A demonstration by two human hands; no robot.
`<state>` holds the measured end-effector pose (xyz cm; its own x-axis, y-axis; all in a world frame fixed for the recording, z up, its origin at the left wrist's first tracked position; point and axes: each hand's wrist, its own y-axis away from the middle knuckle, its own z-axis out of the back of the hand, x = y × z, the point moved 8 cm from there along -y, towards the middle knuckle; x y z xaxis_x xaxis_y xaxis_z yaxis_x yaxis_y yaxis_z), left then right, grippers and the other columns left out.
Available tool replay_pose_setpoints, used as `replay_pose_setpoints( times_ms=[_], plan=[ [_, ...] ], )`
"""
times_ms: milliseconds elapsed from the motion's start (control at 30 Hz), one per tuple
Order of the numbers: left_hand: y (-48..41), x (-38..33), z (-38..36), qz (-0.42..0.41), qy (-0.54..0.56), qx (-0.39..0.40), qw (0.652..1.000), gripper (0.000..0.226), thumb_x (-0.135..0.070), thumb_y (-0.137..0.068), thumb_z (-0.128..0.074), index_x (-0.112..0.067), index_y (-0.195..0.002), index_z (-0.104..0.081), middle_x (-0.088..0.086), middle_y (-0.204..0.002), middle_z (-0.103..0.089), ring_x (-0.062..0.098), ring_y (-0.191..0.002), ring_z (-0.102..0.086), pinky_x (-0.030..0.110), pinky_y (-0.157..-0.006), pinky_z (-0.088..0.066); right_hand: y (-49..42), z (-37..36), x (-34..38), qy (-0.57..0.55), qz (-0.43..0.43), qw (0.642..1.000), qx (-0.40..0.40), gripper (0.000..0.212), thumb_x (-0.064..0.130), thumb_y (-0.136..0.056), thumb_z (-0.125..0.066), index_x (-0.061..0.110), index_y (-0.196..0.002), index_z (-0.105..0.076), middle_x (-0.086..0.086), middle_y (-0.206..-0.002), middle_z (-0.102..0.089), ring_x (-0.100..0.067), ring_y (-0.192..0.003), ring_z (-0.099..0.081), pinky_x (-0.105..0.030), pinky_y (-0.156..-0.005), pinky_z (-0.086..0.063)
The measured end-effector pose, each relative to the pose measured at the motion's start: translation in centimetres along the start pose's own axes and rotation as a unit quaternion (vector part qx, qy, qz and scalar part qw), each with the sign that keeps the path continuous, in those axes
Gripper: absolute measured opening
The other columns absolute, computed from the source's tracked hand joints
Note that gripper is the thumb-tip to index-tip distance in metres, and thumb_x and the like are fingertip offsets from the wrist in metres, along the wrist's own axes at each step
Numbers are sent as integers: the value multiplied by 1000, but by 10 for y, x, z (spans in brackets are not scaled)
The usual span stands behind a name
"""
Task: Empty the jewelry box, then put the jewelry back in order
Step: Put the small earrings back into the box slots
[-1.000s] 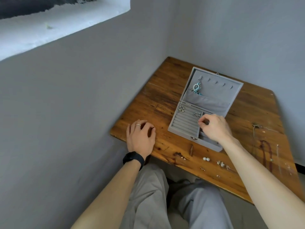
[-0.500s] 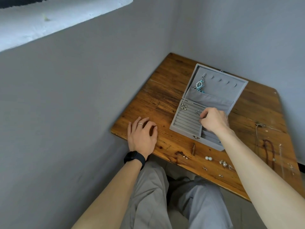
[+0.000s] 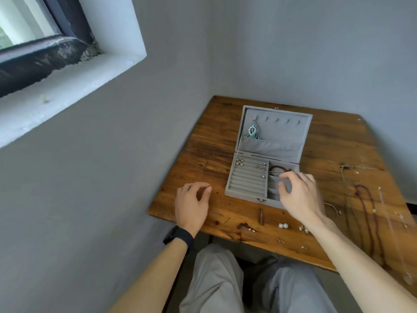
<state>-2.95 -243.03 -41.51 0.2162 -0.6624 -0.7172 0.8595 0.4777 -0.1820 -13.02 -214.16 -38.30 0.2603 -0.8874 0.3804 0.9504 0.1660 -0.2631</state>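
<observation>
Head view: right hand [image 3: 297,195] has come up off the grey felt jewelry box [image 3: 246,196] on the worn wooden table [image 3: 203,154] and now hovers over the box's right-hand compartments, fingers loosely spread and holding nothing. That uncovers one dark red beaded bracelet [image 3: 278,170] in the box's back-right compartment, so refilling looks underway. Left hand [image 3: 191,204] rests left of the box, fingers loosely curled and empty, more curled than before. Counts:
- Box lid: one turquoise-and-silver pendant [image 3: 253,132].
- Box ring rolls: about four pale studs, one silver pair, one single stud.
- In front of the box: two white pearl studs [image 3: 283,225], plus several tiny pieces too small to count.
- Right of the box: one long dark red bead necklace [image 3: 370,213] and some thin chains.
</observation>
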Motion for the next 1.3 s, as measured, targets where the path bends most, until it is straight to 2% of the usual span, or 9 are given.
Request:
replay_pose_setpoints(
  times_ms=[133,233,400,567,833,967,1100,1233,1300],
  plan=[
    [-27,-66,-13,-113,19,84,990,15,-38,-96,-62,-34,-107,-71,-14,-99,-62,4,-97,-53,23,-77,-45,19,-9,-11,28,37,999,-7,31,22,-93,-65,10,-122,-66,-8,-124,-67,-25,-120,-57,-41,-96,-50],
    [-44,-108,-42,-170,-43,157,972,13,-38,-95,-63,-33,-104,-72,-18,-89,-57,1,-84,-53,19,-67,-43,23,-17,-9,32,42,998,-14,30,19,-96,-62,7,-123,-67,-10,-125,-68,-24,-122,-59,-43,-100,-50],
    [-55,-137,-97,-226,-180,243,926,14,-29,-97,-62,-23,-103,-73,-2,-99,-69,18,-92,-63,33,-75,-55,32,-28,-11,-38,27,999,-7,32,19,-104,-47,4,-127,-65,-13,-131,-65,-25,-130,-55,-39,-109,-44],
    [-66,-135,-120,-215,-245,256,910,14,-27,-96,-63,-23,-104,-73,3,-106,-70,23,-96,-65,39,-81,-57,31,-30,-11,-34,44,998,26,48,40,-106,-38,9,-135,-60,-6,-144,-55,-18,-141,-41,-35,-117,-34],
    [-74,-126,-122,-196,-237,269,913,10,-41,-92,-66,-36,-98,-72,-14,-101,-71,11,-93,-64,36,-81,-57,34,-28,-9,-43,36,998,23,49,38,-106,-37,6,-139,-56,-8,-147,-53,-18,-143,-39,-31,-119,-27],
    [-78,-127,-123,-191,-252,271,909,7,-47,-90,-66,-41,-92,-68,-19,-90,-67,8,-87,-64,29,-71,-54,32,-27,-10,-42,37,998,34,51,38,-106,-35,6,-140,-55,-8,-148,-52,-18,-144,-36,-29,-119,-23],
    [-75,-135,-120,-197,-236,228,924,9,-45,-89,-67,-39,-91,-60,-18,-84,-62,7,-79,-60,24,-58,-42,31,-27,-11,-45,36,997,48,51,39,-106,-34,7,-141,-54,-8,-150,-49,-18,-145,-34,-29,-119,-22],
    [-67,-142,-118,-243,-260,199,913,8,-43,-93,-64,-36,-91,-68,-15,-81,-65,14,-84,-65,34,-77,-49,30,-30,-13,-43,35,997,58,52,40,-106,-33,8,-143,-52,-6,-152,-47,-17,-146,-32,-30,-119,-21],
    [-59,-145,-114,-282,-252,177,909,10,-38,-95,-62,-34,-97,-71,-10,-89,-71,17,-87,-67,36,-78,-51,31,-30,-13,-44,33,997,62,52,40,-107,-32,8,-143,-51,-6,-152,-47,-17,-147,-31,-31,-120,-22]
  ],
)
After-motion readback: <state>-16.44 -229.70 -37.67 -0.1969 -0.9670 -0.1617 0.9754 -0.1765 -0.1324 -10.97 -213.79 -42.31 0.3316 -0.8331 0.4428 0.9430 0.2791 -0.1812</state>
